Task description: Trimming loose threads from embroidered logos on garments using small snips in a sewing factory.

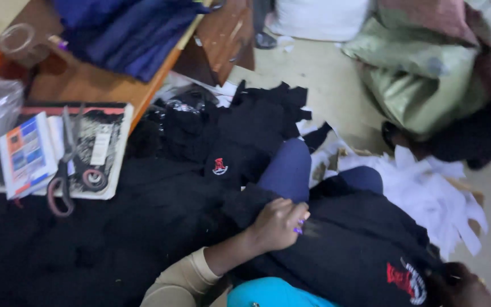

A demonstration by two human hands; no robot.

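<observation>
A black garment (pixel 348 250) with a red and white emblem (pixel 407 281) lies across my lap, over my blue trousers (pixel 288 170). My left hand (pixel 277 224), in a beige sleeve, curls its fingers into the garment's black cloth near the middle. My right hand (pixel 461 287) shows only partly at the bottom right edge. It grips the same garment just beside the emblem. Part of the right hand's fingers are cut off and blurred.
More black garments (pixel 160 199), one with a small red emblem (pixel 219 166), are heaped to my left. Scissors (pixel 66 170) lie on a book (pixel 106 156) beside a booklet (pixel 26 153). A wooden table (pixel 80 82) carries blue cloth (pixel 126 34). White scraps (pixel 433 193) and green bags (pixel 421 74) lie on the floor.
</observation>
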